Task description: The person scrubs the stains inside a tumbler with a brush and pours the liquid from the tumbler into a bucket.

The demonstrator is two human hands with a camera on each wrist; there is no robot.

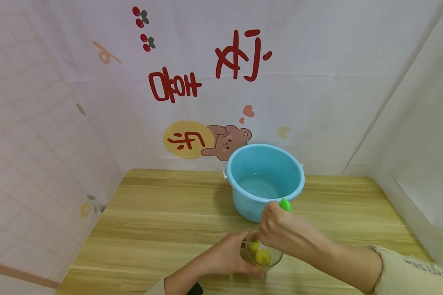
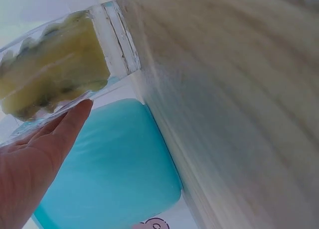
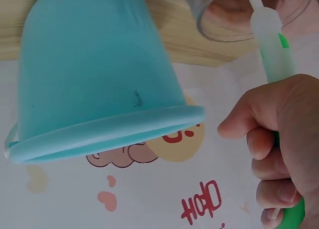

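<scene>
A clear glass (image 2: pixel 113 40) stands on the table in front of the blue bucket. From its left side my left hand (image 1: pixel 227 256) holds it, thumb toward me; part of that hand is hidden behind the glass. My right hand (image 1: pixel 280 225) grips the green and white handle of a cup brush (image 3: pixel 274 52) above the glass's rim. Inside the glass sits the brush's yellow sponge head (image 1: pixel 263 257), which fills much of it in the left wrist view. The green handle end sticks out of the top of my right fist.
Just beyond both hands is a light blue bucket (image 1: pixel 240 205) with some water in its bottom. The wooden table (image 1: pixel 162 217) runs to a white printed cloth (image 1: pixel 317 102) at the back, and similar cloth hangs at both sides.
</scene>
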